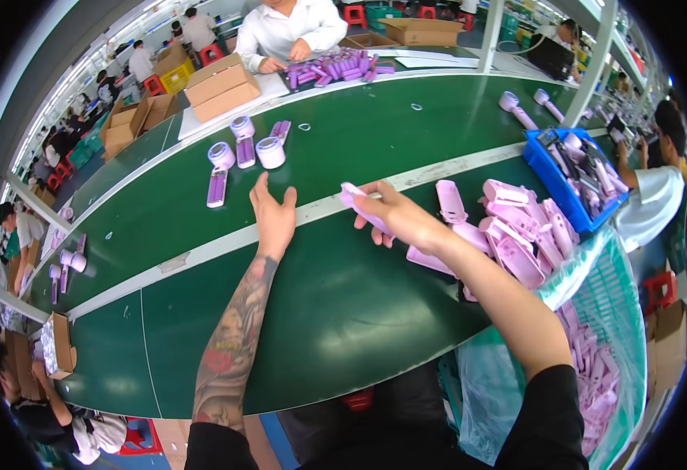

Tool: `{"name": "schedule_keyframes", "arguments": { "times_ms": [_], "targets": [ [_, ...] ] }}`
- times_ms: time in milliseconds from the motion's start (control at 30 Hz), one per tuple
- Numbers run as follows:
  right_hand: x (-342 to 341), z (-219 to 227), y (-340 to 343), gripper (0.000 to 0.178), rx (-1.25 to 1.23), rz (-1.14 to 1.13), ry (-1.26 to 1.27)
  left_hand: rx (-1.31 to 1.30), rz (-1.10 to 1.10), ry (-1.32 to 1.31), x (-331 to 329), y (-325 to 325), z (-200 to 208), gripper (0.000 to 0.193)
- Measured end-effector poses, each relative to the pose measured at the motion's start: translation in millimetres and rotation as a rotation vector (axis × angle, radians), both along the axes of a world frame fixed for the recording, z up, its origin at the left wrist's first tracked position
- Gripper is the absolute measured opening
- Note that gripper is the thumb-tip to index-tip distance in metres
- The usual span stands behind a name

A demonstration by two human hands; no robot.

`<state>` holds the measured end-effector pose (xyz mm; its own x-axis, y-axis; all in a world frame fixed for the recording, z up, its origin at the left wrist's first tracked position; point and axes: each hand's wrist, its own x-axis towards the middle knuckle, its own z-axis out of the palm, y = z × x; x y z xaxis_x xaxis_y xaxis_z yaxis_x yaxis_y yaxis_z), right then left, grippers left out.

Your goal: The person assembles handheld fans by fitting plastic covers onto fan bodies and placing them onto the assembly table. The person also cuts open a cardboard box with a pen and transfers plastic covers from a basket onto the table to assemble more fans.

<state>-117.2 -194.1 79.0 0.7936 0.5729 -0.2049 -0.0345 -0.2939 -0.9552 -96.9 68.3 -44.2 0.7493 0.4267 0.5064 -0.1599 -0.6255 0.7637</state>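
The right hand (382, 207) is closed around a light pink piece (353, 196), thumb on one side and fingers on the other. The piece is up over the surface (320, 337), near the pale strip. The left hand (274, 215) has nothing in it, its fingers spread apart, just below the purple gadgets (216, 186).

To do this well, I think a soft grip on the sides is best — the piece looks thin, so a hard squeeze might bend it. An empty left hand close by is good for helping to steady it.

Right of the right hand is a messy pile of pink shells (508, 227), some with their hollow side showing. Just past it, a blue bin (547, 174) is full of pink, purple and dark parts. Lower down, a green basket (609, 274) with a see-through bag holds lots of pink pieces (594, 376). Far left, a small cardboard box (64, 345) has something silvery inside — too small to tell what.
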Motion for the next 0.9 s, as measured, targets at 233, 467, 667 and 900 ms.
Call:
{"name": "schedule_keyframes", "arguments": {
  "times_ms": [233,467,667,900],
  "targets": [
    [-3,-11,-1,0.046,-0.034,0.036,-0.111,0.071,0.352,0.173,83,18,11,0.066],
    [4,-11,-6,0.042,-0.062,-0.02,-0.309,-0.015,0.281,0.441,86,7,52,0.064],
    [7,-19,-5,0.042,-0.016,-0.124,-0.449,-0.924,-0.125,0.197,51,-3,69,0.057],
    [-11,-34,11,0.044,-0.154,-0.072,-0.641,-1.701,-0.565,-0.109,-20,-27,54,0.052]
  ]
}}
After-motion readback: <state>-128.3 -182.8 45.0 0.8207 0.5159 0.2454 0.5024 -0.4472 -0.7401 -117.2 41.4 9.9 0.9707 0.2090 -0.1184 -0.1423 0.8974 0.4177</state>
